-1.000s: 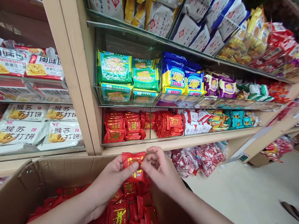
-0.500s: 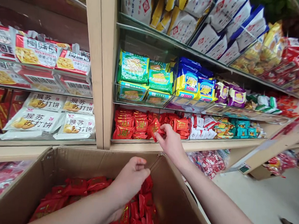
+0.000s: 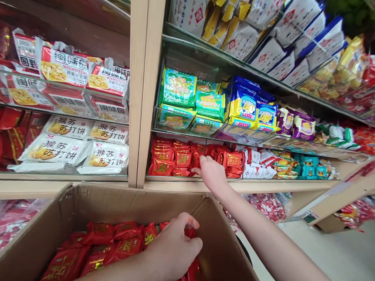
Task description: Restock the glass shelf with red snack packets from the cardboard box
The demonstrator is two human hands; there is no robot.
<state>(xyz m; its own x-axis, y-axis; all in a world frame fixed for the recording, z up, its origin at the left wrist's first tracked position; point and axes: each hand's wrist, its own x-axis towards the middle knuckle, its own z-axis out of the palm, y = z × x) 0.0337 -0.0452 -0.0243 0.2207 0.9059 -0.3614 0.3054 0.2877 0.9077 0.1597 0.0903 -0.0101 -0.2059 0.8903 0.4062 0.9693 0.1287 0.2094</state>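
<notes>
Right hand at the shelf, left hand over the box

We are taking the cardboard box (image 3: 116,203) as our landmark. Boxed red packets (image 3: 127,247) are lying loosely heaped inside it. Beyond its far wall, behind clear fronts on the lower shelf (image 3: 173,185), shelved red packets (image 3: 163,156) are sitting in stacks; white packets (image 3: 254,170) are filling a compartment beyond the box's far right corner.

Hands: the right hand (image 3: 212,174) is reaching past the box's far rim to the shelved red packets. Its fingers are bending in among them, and we are not able to tell whether they are gripping one, since the hand is covering the contact. The left hand (image 3: 179,246) is hanging inside the box's outline, above the heap; its thumb and forefinger are standing apart with nothing visible between them, its other fingers being partly hidden.

Step, our judgement: we are reading this as the setting of one red packet among the shelved ones. The next move is probably calling for the right fingers to be clear of the stacks without dragging a neighbour forward.

Versus half a second ago: the right hand was plainly pinching a packet in front of the stacks; now we are no longer seeing that packet standing clear. The left hand is sitting lower over the box, thumb and forefinger wider apart.
</notes>
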